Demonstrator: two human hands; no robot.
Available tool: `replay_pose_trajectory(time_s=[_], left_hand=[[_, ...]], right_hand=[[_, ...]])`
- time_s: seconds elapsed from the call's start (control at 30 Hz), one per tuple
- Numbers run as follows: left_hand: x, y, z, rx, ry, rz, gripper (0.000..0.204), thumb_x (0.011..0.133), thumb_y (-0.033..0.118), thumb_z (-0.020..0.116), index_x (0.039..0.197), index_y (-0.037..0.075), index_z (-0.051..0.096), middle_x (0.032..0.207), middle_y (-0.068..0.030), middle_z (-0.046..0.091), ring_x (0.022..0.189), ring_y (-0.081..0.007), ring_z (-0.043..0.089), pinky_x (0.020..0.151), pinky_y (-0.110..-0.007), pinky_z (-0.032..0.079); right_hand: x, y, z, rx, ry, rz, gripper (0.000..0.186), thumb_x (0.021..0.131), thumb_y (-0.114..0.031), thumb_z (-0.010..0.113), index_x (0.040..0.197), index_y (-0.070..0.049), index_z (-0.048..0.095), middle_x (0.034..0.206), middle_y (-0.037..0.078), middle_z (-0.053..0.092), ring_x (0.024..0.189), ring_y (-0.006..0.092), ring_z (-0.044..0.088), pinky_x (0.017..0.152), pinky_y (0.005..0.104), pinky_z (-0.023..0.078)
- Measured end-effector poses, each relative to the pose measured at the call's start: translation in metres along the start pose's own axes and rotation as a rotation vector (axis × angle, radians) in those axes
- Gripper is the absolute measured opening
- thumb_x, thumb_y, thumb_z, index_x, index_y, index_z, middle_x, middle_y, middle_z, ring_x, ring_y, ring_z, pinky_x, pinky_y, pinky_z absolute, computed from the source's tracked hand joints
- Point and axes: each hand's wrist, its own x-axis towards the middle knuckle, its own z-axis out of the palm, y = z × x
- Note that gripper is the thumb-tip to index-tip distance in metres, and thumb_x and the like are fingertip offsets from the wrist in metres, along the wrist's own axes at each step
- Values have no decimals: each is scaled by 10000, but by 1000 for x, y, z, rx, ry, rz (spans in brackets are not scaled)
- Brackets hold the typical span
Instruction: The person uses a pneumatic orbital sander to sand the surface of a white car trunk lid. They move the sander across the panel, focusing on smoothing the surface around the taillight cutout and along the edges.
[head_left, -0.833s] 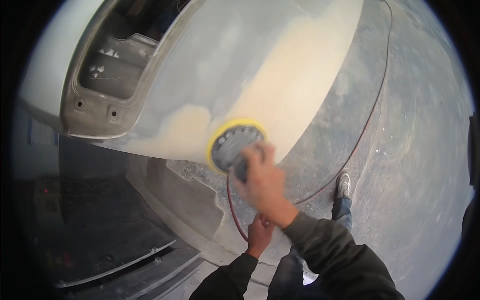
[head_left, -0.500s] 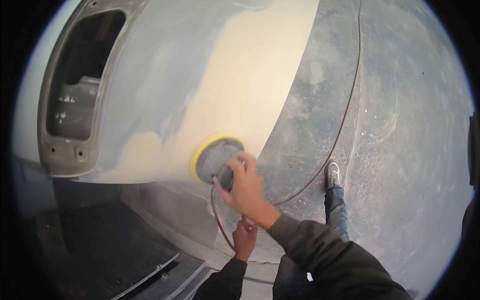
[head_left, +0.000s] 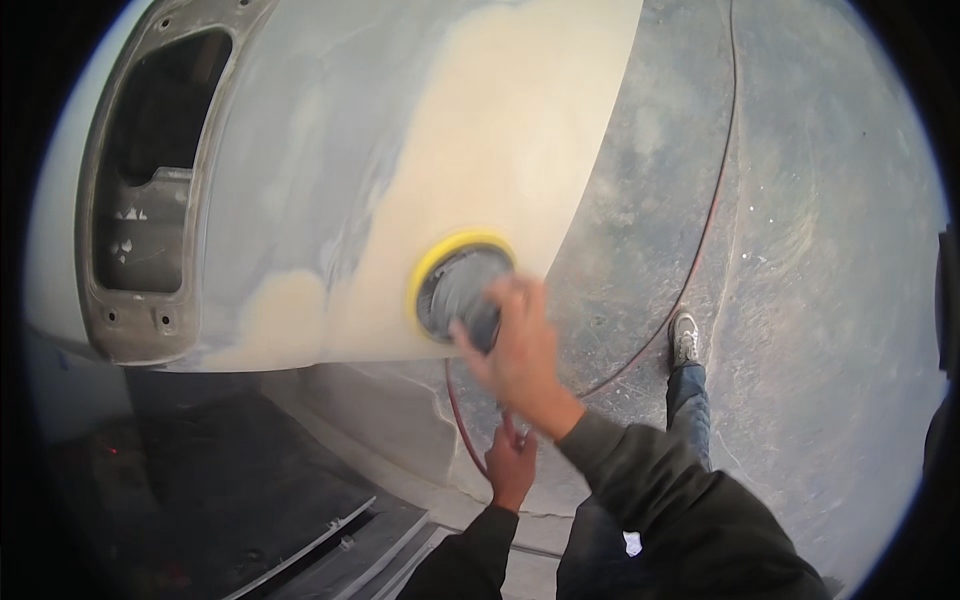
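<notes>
My right hand (head_left: pixel 525 355) is wrapped over the dark body of a round sander (head_left: pixel 462 290) with a yellow pad rim. The sander lies against the lower end of a cream-coloured patch (head_left: pixel 510 130) on a curved grey vehicle body panel (head_left: pixel 300 140), close to the panel's right edge. Motion blurs the tool and the right fingers a little. Below it, my left hand (head_left: pixel 512 468) is closed around a thin reddish-brown hose (head_left: pixel 462 420) just under my right wrist. Where the hose meets the sander is hidden by my right hand.
At the left, the panel has a framed opening (head_left: pixel 145 275) with bolt holes. The hose runs over the stained concrete floor (head_left: pixel 810 260), past my shoe (head_left: pixel 685 338). Dark parts with metal strips (head_left: pixel 300 548) lie at the lower left.
The sander and my right hand have moved right and slightly up across the cream patch. My left hand, with the hose, has shifted the same way.
</notes>
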Motion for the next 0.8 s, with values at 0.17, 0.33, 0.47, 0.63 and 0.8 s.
replay_pose_trajectory(time_s=[0.17, 0.33, 0.47, 0.63, 0.8], left_hand=[[-25, -58, -14, 212, -150, -192, 447, 919, 361, 765, 1221, 51, 654, 815, -79, 681, 728, -276, 698, 689, -425, 537], [-1, -2, 8, -3, -70, 1, 338, 909, 311, 766, 952, 21, 599, 738, -110, 663, 681, -301, 684, 649, -427, 523], [19, 55, 0, -114, -100, 32, 331, 885, 282, 790, 942, 18, 599, 719, -100, 657, 632, -245, 648, 612, -391, 501], [-3, -26, 2, -129, 1, 26, 281, 884, 251, 778, 943, 42, 600, 717, -116, 665, 655, -321, 681, 619, -435, 509], [-14, -116, 6, 58, 20, -52, 268, 861, 221, 791, 951, 59, 598, 715, -106, 663, 662, -320, 685, 636, -451, 517]], right_hand=[[-71, 2, 17, 28, -112, 13, 538, 779, -245, 863, 1208, -132, 559, 1261, 167, 524, 883, 366, 695, 601, 451, 582], [4, 37, -9, 180, -28, 224, 579, 816, -232, 837, 1240, -7, 514, 1139, 212, 557, 1078, 347, 589, 908, 445, 503], [56, 61, -23, 92, 164, 198, 576, 840, -259, 798, 1253, 14, 502, 1123, 191, 536, 1025, 338, 575, 911, 448, 465], [-26, 22, 16, -44, 114, -88, 559, 788, -212, 842, 1227, -44, 538, 1181, 199, 542, 993, 364, 616, 773, 422, 532], [-116, 23, 47, -26, 23, -92, 589, 756, -191, 881, 1227, -79, 545, 1214, 194, 549, 937, 367, 663, 656, 433, 569]])
